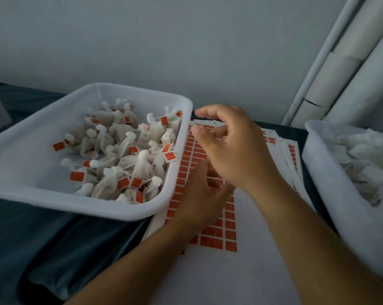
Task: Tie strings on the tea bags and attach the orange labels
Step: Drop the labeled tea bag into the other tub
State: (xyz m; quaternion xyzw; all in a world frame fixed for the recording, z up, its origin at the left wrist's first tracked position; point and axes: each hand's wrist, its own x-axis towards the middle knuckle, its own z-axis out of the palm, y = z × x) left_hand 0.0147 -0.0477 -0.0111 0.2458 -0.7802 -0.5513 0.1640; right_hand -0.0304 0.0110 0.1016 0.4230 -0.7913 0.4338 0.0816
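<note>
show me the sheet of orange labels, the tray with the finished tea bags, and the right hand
sheet of orange labels (230, 235), head view, on an orange label
tray with finished tea bags (27, 137), head view, on its bare floor
right hand (232, 146), head view, on its back

— Can you read anything on the orange labels (170, 156) in the white tray (21, 155) at ten o'clock?
— No. Pale marks show, too blurred to read.
— And the label sheet (230, 236) at six o'clock?
— The same: faint print, nothing legible.
</note>
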